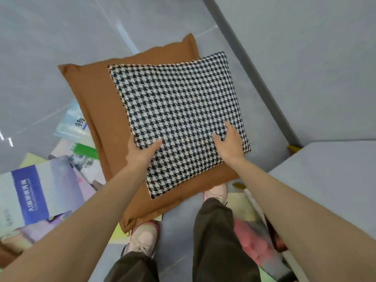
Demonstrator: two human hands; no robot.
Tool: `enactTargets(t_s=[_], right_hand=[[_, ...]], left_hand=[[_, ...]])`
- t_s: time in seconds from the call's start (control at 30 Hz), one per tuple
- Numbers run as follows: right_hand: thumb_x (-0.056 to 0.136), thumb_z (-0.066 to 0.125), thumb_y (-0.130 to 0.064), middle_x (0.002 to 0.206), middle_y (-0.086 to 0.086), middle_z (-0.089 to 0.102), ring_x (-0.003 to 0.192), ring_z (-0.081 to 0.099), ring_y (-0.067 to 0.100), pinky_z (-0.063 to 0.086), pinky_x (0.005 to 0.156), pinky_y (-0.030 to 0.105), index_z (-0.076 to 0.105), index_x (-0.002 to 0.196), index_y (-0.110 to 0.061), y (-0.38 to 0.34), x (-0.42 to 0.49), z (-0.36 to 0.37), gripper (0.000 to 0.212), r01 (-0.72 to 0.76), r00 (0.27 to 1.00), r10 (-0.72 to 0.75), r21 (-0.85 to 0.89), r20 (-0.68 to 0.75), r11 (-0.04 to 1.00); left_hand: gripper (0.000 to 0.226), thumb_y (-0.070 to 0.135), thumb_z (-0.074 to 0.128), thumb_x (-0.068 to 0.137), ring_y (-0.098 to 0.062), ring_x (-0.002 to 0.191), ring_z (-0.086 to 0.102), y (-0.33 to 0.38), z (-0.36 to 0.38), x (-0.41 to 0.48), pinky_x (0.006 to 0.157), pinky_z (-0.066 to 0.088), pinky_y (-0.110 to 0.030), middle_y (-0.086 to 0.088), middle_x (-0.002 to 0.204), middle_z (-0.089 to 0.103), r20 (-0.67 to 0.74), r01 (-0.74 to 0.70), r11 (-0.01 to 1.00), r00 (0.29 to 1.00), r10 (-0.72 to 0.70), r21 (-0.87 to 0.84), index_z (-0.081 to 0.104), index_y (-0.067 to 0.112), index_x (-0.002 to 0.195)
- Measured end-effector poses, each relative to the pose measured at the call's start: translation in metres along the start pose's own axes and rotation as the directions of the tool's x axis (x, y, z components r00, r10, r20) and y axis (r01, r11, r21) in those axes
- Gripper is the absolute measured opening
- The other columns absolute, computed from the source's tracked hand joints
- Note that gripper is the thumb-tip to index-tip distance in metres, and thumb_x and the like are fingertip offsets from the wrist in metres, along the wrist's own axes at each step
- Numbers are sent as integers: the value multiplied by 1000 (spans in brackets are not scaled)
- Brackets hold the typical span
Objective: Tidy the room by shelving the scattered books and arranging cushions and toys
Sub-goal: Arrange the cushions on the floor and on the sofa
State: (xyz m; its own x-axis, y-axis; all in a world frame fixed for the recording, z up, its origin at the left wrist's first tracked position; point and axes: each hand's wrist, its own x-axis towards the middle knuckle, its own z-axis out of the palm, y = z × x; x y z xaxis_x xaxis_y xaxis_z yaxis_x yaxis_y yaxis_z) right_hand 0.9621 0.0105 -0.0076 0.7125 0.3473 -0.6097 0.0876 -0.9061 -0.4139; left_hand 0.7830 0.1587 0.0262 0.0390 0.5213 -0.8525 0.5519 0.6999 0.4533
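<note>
Centre frame: houndstooth cushion (179, 119) over the brown cushion (91, 88) on the floor. Left hand (140, 151) pinches its lower-left edge, thumb on top. Right hand (230, 141) rests flat near the right edge. I'd square the corners over the brown one, then release.

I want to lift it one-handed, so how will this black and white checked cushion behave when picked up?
Probably light and soft: the checked cushion looks plump, and your left hand pinches its edge with thumb on top. It may sag from a one-sided grip. The woven cover looks coarse, so slipping seems unlikely.
</note>
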Motion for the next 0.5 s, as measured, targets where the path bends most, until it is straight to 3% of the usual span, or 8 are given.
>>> enactTargets(t_s=[0.13,0.23,0.37,0.5], right_hand=[[96,47,-46,161,10,1,146,4,37,12,117,54,8,151,-37,0,28,17,68,-10,998,15,-95,54,995],[96,45,-50,160,10,-10,144,-5,42,9,115,58,4,149,-46,-5,29,28,67,43,997,-31,-191,66,981],[97,43,-46,161,4,-9,145,-6,39,6,115,60,8,148,-49,-22,12,43,61,252,968,-240,-266,76,931],[98,43,-40,161,1,-9,146,-7,33,3,115,61,9,147,-50,-58,-10,67,61,478,878,-435,-322,199,817]], left_hand=[[99,28,76,78,-29,135,38,-10,17,27,107,36,-50,-3,151,34,-103,-110,991,988,118,82,8,32,151],[89,29,69,84,-29,135,37,-17,18,34,104,39,-44,-1,154,30,-178,-180,969,962,209,167,10,32,151],[80,27,66,87,-24,138,32,-24,8,34,109,32,-39,3,152,33,-239,-283,945,918,316,162,17,31,150],[81,26,70,83,-21,139,31,-34,-35,42,110,30,-41,5,152,32,-286,-282,954,910,299,99,23,36,148]])
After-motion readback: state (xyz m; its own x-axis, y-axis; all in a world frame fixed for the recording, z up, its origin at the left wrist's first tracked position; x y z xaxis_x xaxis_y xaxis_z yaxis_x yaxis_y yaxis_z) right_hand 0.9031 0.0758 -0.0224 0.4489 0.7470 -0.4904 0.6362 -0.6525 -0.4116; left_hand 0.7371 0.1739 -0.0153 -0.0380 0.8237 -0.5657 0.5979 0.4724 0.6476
